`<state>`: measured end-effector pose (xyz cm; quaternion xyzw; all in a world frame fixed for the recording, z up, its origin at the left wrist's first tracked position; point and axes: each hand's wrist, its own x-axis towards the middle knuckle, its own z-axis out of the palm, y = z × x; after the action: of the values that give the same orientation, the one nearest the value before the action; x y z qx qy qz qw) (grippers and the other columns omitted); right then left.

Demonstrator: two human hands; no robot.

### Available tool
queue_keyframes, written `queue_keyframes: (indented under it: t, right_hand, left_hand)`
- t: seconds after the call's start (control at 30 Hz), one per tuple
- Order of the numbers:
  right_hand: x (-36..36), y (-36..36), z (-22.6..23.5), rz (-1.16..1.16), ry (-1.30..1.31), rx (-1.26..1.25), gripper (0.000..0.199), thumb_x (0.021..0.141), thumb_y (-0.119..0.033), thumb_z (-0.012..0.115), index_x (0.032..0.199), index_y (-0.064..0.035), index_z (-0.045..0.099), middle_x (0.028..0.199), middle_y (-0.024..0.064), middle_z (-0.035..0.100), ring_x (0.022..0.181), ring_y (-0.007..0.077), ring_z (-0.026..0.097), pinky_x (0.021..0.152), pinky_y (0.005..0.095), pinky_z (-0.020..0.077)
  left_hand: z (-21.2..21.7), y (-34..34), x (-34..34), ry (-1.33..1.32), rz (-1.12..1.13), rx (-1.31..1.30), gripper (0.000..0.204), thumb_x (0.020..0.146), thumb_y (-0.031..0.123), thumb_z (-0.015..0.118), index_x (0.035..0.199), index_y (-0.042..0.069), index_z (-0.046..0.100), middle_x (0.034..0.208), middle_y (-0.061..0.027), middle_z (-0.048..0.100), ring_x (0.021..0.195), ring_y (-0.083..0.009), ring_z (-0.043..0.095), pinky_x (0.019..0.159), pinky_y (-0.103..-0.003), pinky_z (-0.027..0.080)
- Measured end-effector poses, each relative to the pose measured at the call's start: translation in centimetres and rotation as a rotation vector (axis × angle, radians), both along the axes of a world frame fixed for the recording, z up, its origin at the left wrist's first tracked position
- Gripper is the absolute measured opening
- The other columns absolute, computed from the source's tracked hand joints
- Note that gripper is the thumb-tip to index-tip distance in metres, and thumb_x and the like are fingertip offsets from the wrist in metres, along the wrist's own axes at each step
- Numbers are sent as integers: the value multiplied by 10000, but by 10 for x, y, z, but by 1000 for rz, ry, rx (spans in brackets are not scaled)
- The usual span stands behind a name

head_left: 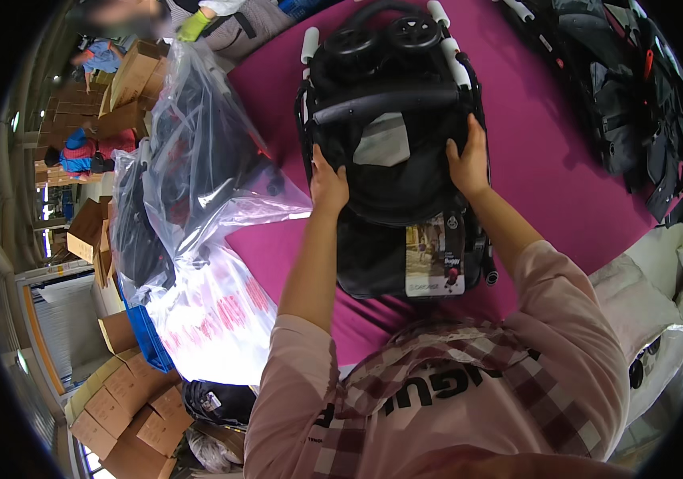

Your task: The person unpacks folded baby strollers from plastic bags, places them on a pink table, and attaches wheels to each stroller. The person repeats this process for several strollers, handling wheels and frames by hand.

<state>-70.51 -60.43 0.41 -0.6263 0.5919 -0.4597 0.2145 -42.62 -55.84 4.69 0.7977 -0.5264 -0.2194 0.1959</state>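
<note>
Presently, a folded black stroller [393, 152] lies flat on the magenta table [549, 184], its two black wheels [381, 36] pointing away from the person and white foam-wrapped tubes [457, 68] at its far corners. Both hands rest on the stroller's fabric body. The left hand [328, 185] lies palm down on the left side, fingers spread and pressing the dark cloth. The right hand [469, 164] lies on the right side, fingers extended upward along the frame edge; neither hand is closed around a part. A printed cardboard tag [436, 255] hangs on the near end of the stroller, close to the person's chest.

To the left, touching the table edge, stands a large clear plastic bag [206, 152] with another dark stroller inside it. Below it lies a white bag with red print [214, 315]. Brown cardboard boxes [130, 407] are stacked on the floor at lower left. More dark folded gear [637, 104] sits at the table's far right.
</note>
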Motion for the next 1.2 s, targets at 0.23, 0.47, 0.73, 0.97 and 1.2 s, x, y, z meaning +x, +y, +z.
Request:
queue_keyframes:
  t: [0.23, 0.47, 0.73, 0.97, 1.2]
  right_hand:
    - [-76, 150, -6, -33, 134, 207, 604, 880, -152, 619, 1399, 22, 363, 1357, 232, 441, 1259, 366, 442, 1050, 410, 367]
    - [-82, 198, -27, -87, -537, 881, 554, 833, -226, 679, 1304, -1, 494, 995, 50, 631, 786, 119, 579, 642, 236, 457]
    - [-64, 255, -53, -203, -501, 904, 547, 819, -206, 675, 1313, -46, 502, 1045, 68, 650, 825, 127, 605, 636, 261, 467]
    - [-24, 266, -54, -72, -298, 696, 664, 760, -264, 707, 1337, -34, 474, 1182, 189, 616, 1102, 311, 595, 939, 371, 465]
    - [-63, 315, 71, -31, 135, 181, 612, 765, -161, 707, 1326, -75, 481, 1276, 216, 508, 1213, 380, 471, 1036, 434, 389]
  left_hand:
    - [-54, 93, 72, 73, 191, -289, 658, 885, 420, 617, 1326, -37, 445, 1268, -246, 525, 1201, -399, 482, 1006, -465, 380]
    - [-84, 127, 75, 765, 152, 242, 842, 796, 551, 680, 1298, -87, 460, 1269, -266, 540, 1190, -367, 532, 987, -383, 415]
    - [-73, 214, 83, 528, 236, 200, 859, 780, 547, 685, 1341, -41, 405, 1271, -267, 543, 1190, -384, 530, 993, -407, 416]
    - [-77, 294, 129, 398, 387, 262, 609, 868, 430, 639, 1225, -46, 508, 1199, -224, 585, 1073, -365, 573, 926, -421, 440]
    - [-9, 223, 81, 37, -114, -485, 339, 904, 195, 612, 1191, 22, 564, 1163, -192, 558, 1086, -354, 528, 903, -426, 452]
